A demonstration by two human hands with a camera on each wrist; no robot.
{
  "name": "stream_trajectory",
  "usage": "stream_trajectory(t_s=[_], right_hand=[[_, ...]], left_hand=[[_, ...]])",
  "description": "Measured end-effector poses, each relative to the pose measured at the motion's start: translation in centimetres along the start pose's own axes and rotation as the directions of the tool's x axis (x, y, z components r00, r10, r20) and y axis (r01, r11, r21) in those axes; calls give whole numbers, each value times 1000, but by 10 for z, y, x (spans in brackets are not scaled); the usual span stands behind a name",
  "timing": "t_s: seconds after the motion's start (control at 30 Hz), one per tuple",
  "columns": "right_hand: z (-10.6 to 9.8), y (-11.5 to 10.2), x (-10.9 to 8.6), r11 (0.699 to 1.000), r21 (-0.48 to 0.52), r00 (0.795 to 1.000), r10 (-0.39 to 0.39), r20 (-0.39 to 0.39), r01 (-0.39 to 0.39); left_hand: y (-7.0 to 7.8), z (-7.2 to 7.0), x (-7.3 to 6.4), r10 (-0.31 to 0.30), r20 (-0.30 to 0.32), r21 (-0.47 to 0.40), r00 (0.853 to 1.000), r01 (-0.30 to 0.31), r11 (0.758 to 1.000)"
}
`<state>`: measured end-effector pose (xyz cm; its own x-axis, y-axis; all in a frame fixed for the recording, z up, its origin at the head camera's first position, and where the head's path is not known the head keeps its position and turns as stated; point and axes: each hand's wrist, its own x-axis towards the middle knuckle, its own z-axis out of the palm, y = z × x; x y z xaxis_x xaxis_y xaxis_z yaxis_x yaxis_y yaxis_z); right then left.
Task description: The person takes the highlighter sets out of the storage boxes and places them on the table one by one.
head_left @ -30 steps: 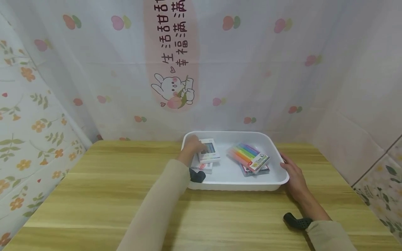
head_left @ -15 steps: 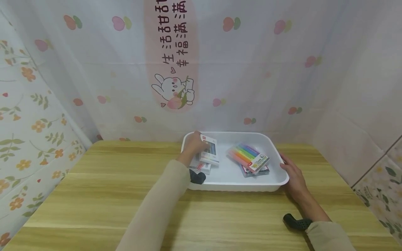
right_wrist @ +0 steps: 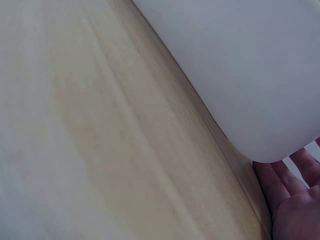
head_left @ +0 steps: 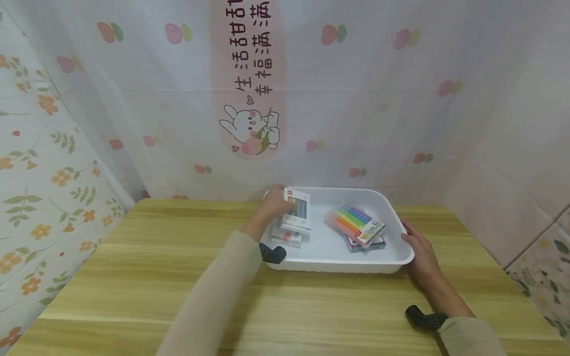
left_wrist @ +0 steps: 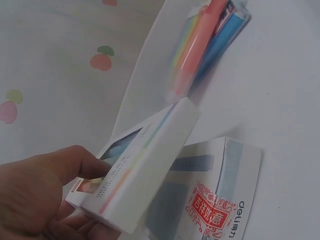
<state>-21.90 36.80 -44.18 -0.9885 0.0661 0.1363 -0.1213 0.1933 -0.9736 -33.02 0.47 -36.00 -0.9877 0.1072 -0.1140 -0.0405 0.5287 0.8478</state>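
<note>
My left hand (head_left: pixel 270 206) pinches a white windowed box of coloured sticks (head_left: pixel 297 225), thumb over its window and fingers beneath. In the left wrist view this box (left_wrist: pixel 150 162) is tilted above a second white box (left_wrist: pixel 205 175) with a red printed label. The second box (head_left: pixel 287 238) lies at the left end of the white plastic tray (head_left: pixel 329 262). My right hand (head_left: pixel 423 257) holds the tray's right side, thumb at the rim. In the right wrist view several fingers (right_wrist: pixel 280 180) reach behind the tray wall; their tips are hidden.
A clear pack of rainbow-coloured pens (head_left: pixel 352 222) lies over another flat pack (head_left: pixel 376 243) in the tray's right half. Wooden tabletop (head_left: pixel 311 311) spreads in front and to the left. A printed curtain (head_left: pixel 356 99) hangs behind the tray.
My left hand has lifted and tilted the upper box, which lay on the lower one. The lower box shifted slightly. My right hand stays at the tray's side.
</note>
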Motion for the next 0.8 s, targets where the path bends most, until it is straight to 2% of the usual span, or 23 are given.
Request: stream_trajectory(t_s=[0.2,0.53,0.67,0.8], right_hand=[[-3,0,-1,999,-27,1000,20,-2,-20],[-6,-1,-2,996,-85,1000,28,-6,-28],[-4,-2,-2,998,-66,1000,20,-4,-20],[-1,-2,-1,998,-61,1000,13,8,-12]], left_hand=[[-1,-3,0,19,25,-58,1000,-18,998],[0,-18,-14,80,37,-174,996,-72,982],[-8,-24,-22,88,7,-215,996,-84,973],[-22,-30,-32,64,-35,-267,997,-71,961]])
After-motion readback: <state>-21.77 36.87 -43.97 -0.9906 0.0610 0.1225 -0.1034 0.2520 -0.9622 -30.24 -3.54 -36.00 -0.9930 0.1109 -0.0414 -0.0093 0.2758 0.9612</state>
